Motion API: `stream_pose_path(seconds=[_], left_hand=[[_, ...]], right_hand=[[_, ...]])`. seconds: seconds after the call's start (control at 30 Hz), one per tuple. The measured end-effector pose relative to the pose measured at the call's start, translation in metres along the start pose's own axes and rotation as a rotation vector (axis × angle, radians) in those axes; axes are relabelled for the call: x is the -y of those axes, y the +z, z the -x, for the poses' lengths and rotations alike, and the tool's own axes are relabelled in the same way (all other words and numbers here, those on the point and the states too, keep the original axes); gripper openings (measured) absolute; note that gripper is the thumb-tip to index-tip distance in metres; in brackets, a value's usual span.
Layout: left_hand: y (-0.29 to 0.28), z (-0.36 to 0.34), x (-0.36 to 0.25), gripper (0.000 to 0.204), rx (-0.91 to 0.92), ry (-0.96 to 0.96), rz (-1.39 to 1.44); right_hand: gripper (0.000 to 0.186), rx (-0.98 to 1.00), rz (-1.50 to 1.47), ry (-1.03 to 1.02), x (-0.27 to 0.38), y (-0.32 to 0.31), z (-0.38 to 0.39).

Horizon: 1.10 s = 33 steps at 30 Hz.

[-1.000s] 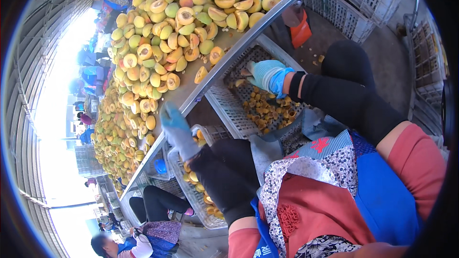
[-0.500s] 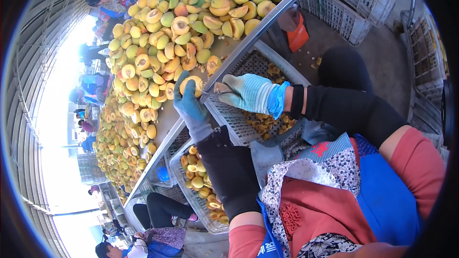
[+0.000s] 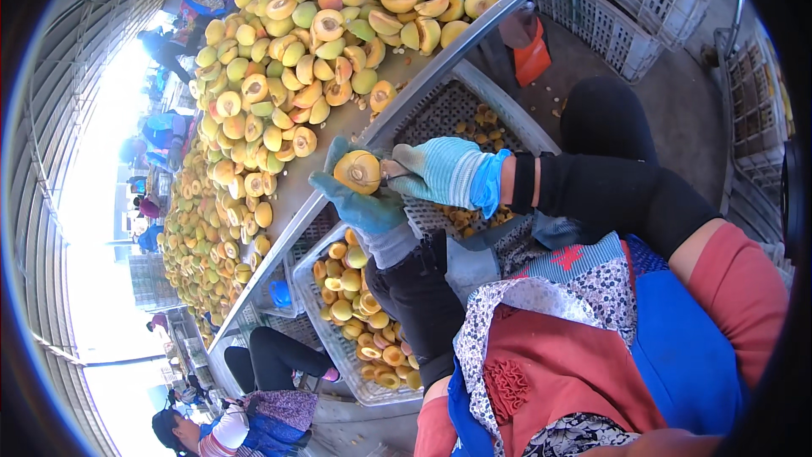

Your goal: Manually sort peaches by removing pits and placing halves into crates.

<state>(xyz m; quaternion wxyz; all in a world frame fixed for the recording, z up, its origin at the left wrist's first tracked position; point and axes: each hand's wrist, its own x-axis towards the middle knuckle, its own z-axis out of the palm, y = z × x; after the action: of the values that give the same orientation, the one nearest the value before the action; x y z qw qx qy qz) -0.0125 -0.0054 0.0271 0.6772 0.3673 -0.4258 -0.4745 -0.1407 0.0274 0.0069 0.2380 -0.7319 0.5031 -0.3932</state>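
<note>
Halved peach [image 3: 357,171]: round, yellow-orange, cut face up toward camera, brownish pit hollow in centre. Cupped in gloved left hand [image 3: 359,199], fingers wrapped under and behind it. Gloved right hand [image 3: 444,173] touching its right edge, small tool at the pit; blade too small to make out. Held in the air just off the tabletop [image 3: 338,131] rim, above the grey plastic crates.

No labels, signs or screens are visible. Packaging consists of crates only: white lattice plastic crates [image 3: 630,13] stand stacked to the upper right of the fruit table [image 3: 338,131], beyond its metal edge.
</note>
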Motion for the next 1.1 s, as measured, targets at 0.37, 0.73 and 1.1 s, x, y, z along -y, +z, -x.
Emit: stream_pose_path(seconds=[0.37, 0.73, 1.1], left_hand=[[-0.003, 0.004, 0.003, 0.077, 0.214, 0.012, 0.092], [0.006, 0.009, -0.005, 0.071, 0.116, 0.043, 0.242], [-0.007, 0.013, -0.006, 0.061, 0.174, -0.009, 0.064]], right_hand=[[0.038, 0.081, -0.022, 0.036, 0.002, 0.007, 0.001], [0.039, 0.021, -0.093, 0.006, 0.009, 0.013, 0.012], [0.039, 0.176, -0.262, 0.127, 0.013, 0.011, 0.017]])
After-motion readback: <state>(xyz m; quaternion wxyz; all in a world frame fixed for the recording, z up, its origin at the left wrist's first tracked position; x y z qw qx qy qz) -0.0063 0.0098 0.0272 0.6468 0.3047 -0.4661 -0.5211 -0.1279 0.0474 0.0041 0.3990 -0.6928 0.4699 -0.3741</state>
